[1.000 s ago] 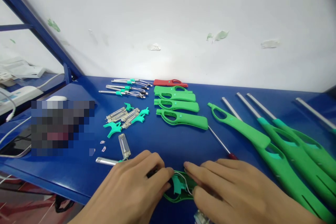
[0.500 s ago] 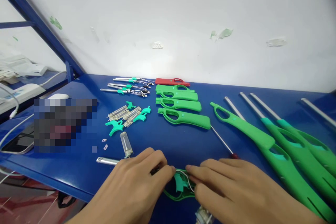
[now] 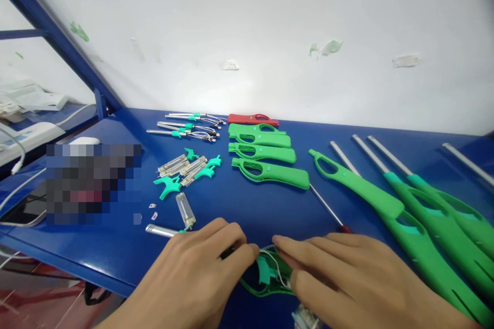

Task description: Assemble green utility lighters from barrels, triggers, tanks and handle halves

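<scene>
In the head view, my left hand [image 3: 196,267] and right hand [image 3: 339,272], fingers bent, hold the green casing [image 3: 266,290] above the bench [image 3: 216,205].

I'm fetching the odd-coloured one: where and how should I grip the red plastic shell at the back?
I'd grip the red plastic shell by its broad, solid left half, from above, fingers across its width: it lies flat, its right half is a thin loop, and a green plastic shell sits close in front.

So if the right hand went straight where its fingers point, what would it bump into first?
Probably the left hand, just across a small gap from the right hand. It might brush the wire too; depth is hard to judge.
</scene>
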{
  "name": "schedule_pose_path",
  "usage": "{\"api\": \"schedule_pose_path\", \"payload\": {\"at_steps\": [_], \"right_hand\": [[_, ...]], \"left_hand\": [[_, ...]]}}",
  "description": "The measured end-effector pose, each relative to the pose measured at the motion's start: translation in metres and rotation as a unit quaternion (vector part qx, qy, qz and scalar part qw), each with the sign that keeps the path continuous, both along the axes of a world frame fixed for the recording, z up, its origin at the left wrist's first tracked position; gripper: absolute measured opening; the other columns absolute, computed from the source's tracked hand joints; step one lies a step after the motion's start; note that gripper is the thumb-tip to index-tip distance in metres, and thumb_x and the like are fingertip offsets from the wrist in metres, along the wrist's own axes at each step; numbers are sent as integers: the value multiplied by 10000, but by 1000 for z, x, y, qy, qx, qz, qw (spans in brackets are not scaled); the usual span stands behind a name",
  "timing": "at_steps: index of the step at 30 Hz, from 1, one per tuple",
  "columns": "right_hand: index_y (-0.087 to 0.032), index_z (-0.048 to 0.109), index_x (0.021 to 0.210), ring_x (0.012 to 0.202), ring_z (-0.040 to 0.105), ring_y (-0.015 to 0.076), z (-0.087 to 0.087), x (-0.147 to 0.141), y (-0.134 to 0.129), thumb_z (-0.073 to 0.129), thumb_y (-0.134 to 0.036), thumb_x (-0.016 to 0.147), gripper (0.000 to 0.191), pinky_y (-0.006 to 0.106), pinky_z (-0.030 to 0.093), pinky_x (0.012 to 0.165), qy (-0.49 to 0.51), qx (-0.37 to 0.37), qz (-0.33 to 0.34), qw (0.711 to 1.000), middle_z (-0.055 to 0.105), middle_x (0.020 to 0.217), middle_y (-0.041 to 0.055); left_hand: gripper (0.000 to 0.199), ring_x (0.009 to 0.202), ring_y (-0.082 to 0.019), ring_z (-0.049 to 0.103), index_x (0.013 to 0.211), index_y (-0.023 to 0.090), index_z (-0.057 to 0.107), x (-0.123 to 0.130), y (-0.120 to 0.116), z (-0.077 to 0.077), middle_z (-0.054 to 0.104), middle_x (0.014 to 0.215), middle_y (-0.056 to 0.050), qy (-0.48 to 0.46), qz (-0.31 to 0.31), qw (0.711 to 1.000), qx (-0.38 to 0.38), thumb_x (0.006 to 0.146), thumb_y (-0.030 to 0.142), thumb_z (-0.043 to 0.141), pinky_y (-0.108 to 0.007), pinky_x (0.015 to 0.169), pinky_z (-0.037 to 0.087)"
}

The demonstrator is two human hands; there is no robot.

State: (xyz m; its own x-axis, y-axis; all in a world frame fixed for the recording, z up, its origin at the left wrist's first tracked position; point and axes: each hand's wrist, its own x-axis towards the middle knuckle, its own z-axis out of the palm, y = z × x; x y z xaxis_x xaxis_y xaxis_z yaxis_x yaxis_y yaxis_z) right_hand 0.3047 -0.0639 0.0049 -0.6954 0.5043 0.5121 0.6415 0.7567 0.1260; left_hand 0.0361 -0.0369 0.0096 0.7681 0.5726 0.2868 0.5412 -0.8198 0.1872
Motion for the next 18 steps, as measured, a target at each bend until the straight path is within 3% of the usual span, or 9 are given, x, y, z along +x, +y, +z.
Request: {"api": "schedule_pose_path", "payload": {"at_steps": [9,18], "right_hand": [[-267,666,1064,833,778,98,3,0,3,308,-83,1156,413,295,542,707,31,0,-20,999,831,1164,-75],[-236,679,1091,780,758,72,-4,-5,1,251,-134,1220,459,294,498,649,60,21,-49,997,834,1164,-60]], "left_hand": [[220,774,-192,726,1085,233,646,0,1,4,747,973,12,5,-2,1000,17,1114,98,474,-292,613,585],[247,790,-183,731,1023,229,648,1,1,5,750,998,10,6,-6,1000,11,1125,102,462,-295,613,571]]}}
